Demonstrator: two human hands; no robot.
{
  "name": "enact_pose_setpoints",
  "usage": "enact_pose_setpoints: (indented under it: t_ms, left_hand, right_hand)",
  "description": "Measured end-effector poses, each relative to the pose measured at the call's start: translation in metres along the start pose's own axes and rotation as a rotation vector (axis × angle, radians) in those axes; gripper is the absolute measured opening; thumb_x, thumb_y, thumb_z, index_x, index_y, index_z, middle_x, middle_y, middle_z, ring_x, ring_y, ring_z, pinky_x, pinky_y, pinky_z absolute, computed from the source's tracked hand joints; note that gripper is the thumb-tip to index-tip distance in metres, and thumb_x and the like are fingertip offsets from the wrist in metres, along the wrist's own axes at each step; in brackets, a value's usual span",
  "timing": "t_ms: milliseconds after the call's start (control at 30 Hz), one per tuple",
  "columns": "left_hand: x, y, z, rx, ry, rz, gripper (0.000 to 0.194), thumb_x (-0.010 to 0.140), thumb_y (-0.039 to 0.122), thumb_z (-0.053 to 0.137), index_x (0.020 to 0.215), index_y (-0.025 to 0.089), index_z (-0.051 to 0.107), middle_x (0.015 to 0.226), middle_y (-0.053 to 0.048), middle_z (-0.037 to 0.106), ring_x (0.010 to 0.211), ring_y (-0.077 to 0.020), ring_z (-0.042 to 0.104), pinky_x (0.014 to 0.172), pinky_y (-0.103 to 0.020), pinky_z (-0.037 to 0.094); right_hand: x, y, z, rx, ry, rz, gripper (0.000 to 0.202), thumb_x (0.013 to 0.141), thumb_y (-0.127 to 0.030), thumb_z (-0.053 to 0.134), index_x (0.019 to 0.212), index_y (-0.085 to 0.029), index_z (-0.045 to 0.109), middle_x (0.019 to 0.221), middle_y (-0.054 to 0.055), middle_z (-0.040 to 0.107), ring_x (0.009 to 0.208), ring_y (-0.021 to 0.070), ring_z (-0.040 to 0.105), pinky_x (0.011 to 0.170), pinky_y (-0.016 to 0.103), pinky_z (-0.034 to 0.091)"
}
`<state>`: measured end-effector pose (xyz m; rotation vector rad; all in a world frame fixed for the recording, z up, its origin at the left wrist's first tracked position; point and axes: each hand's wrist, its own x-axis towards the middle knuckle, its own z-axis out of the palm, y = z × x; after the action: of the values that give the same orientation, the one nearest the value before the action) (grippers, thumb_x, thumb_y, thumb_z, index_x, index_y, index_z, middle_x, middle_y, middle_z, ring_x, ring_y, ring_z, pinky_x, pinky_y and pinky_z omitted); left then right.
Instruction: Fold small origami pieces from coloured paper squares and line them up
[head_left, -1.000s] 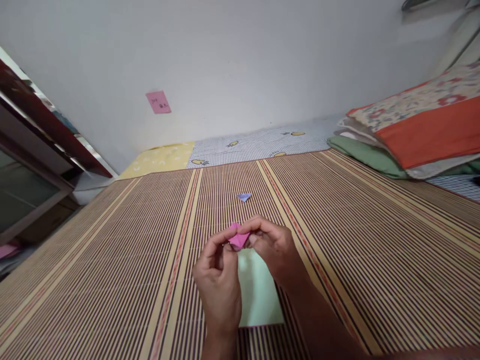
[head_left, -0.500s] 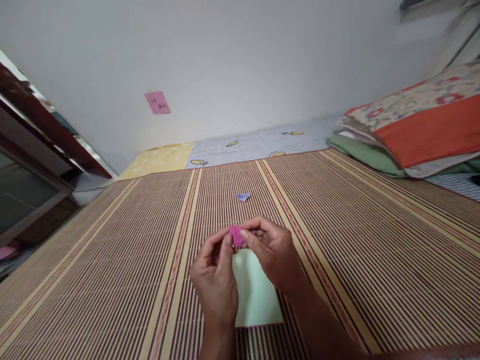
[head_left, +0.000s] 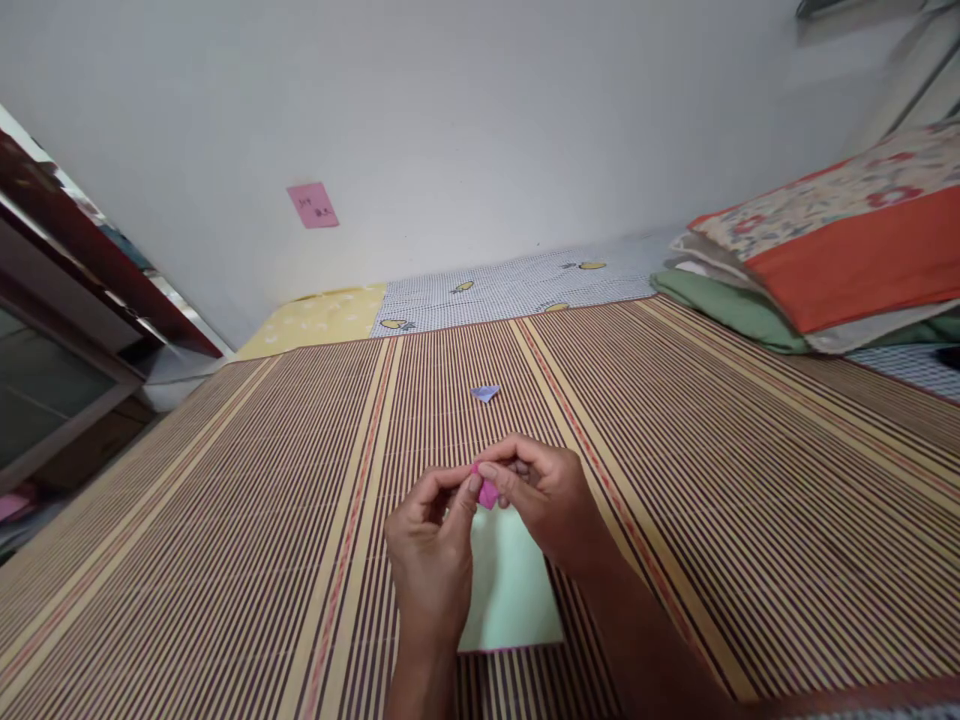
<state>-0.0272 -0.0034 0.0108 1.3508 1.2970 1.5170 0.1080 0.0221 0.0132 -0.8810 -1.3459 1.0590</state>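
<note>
A small piece of folded pink paper (head_left: 488, 494) is pinched between the fingertips of both hands, and the fingers cover much of it. My left hand (head_left: 435, 540) grips its left side with thumb and forefinger. From the right, my right hand (head_left: 544, 495) presses it between thumb and forefinger. Below the hands, a pale green sheet of paper (head_left: 514, 590) lies flat on the striped mat (head_left: 315, 480). Farther off on the mat rests a small folded piece of blue-purple paper (head_left: 486, 393).
Folded bedding with an orange and floral cover (head_left: 840, 250) is stacked at the right. Along the wall runs a checked cloth (head_left: 495, 290) beside a yellow cloth (head_left: 322, 315). A pink note (head_left: 313, 205) is stuck to the wall.
The pink paper has shifted slightly right and shows less between the fingers. My left fingertips have moved right, closer to the right thumb. The blue-purple paper stays put.
</note>
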Motion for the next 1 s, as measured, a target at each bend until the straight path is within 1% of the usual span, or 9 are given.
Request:
enact_pose_setpoints:
  t_ms: [133,300,400,433,567,667,767,867,1000]
  left_hand:
    - [0.003,-0.002,-0.002,0.02,-0.072,-0.057,0.017,0.088,0.034,0.074,0.088,0.017,0.075,0.08,-0.003,0.073,0.075,-0.0161,0.067,0.071,-0.027,0.053]
    - [0.007,0.001,-0.003,-0.105,-0.098,-0.062,0.014,0.089,0.033,0.073,0.09,0.02,0.068,0.081,0.0,0.068,0.075,-0.013,0.063,0.07,-0.022,0.052]
    - [0.009,0.001,-0.008,-0.143,-0.277,-0.061,0.011,0.091,0.029,0.071,0.099,0.021,0.072,0.088,-0.001,0.068,0.081,-0.0122,0.064,0.074,-0.021,0.051]
    - [0.009,0.001,-0.01,-0.154,-0.304,-0.067,0.013,0.09,0.027,0.072,0.101,0.022,0.074,0.089,-0.001,0.068,0.08,-0.0115,0.063,0.073,-0.02,0.051]
    - [0.01,0.0,-0.014,-0.16,-0.294,-0.006,0.018,0.086,0.02,0.076,0.103,0.024,0.078,0.098,-0.001,0.067,0.082,-0.0111,0.064,0.073,-0.019,0.052]
    - [0.011,-0.002,-0.017,-0.144,-0.287,0.044,0.02,0.087,0.018,0.075,0.105,0.026,0.079,0.102,-0.002,0.067,0.086,-0.0125,0.065,0.075,-0.02,0.053]
    - [0.013,-0.003,-0.023,-0.113,-0.252,0.086,0.021,0.088,0.018,0.074,0.106,0.027,0.079,0.103,-0.003,0.069,0.09,-0.0135,0.066,0.078,-0.021,0.053]
    - [0.014,-0.003,-0.027,-0.068,-0.221,0.138,0.019,0.089,0.018,0.073,0.105,0.027,0.079,0.104,-0.004,0.069,0.098,-0.0164,0.065,0.084,-0.024,0.054]
    - [0.014,-0.002,-0.028,-0.029,-0.204,0.226,0.02,0.091,0.016,0.071,0.105,0.027,0.079,0.104,-0.005,0.069,0.103,-0.0189,0.065,0.091,-0.029,0.054]
  right_hand:
    - [0.001,0.001,-0.002,-0.021,-0.044,0.021,0.007,0.088,-0.017,0.067,0.082,-0.017,0.071,0.066,-0.001,0.067,0.06,0.0122,0.062,0.057,0.023,0.048]
    - [0.005,0.007,-0.004,0.039,0.038,0.093,0.01,0.086,-0.022,0.068,0.077,-0.016,0.067,0.064,-0.002,0.063,0.055,0.0101,0.055,0.05,0.021,0.041]
    - [0.007,0.011,-0.007,0.083,0.069,0.099,0.013,0.085,-0.026,0.07,0.079,-0.016,0.068,0.065,-0.002,0.061,0.055,0.0089,0.05,0.048,0.021,0.037]
    - [0.007,0.012,-0.007,0.096,0.067,0.097,0.013,0.085,-0.026,0.07,0.079,-0.016,0.068,0.065,-0.002,0.06,0.054,0.0084,0.049,0.048,0.02,0.036]
    - [0.006,0.01,-0.005,0.163,0.035,0.123,0.014,0.085,-0.028,0.071,0.08,-0.016,0.068,0.062,-0.004,0.056,0.049,0.0063,0.044,0.043,0.019,0.032]
    - [0.005,0.005,-0.005,0.25,0.023,0.139,0.013,0.085,-0.03,0.072,0.088,-0.018,0.067,0.063,-0.005,0.06,0.046,0.0065,0.048,0.043,0.019,0.037]
    - [0.003,0.001,-0.008,0.301,-0.069,0.107,0.01,0.086,-0.026,0.072,0.088,-0.018,0.067,0.065,-0.003,0.066,0.055,0.0098,0.061,0.052,0.021,0.048]
    - [0.002,0.0,-0.013,0.301,-0.179,0.088,0.008,0.083,-0.023,0.075,0.088,-0.018,0.072,0.08,0.002,0.073,0.075,0.0137,0.069,0.07,0.027,0.056]
    - [0.001,0.001,-0.015,0.277,-0.181,0.075,0.011,0.08,-0.023,0.081,0.089,-0.018,0.075,0.09,0.003,0.074,0.089,0.0163,0.071,0.085,0.032,0.058]
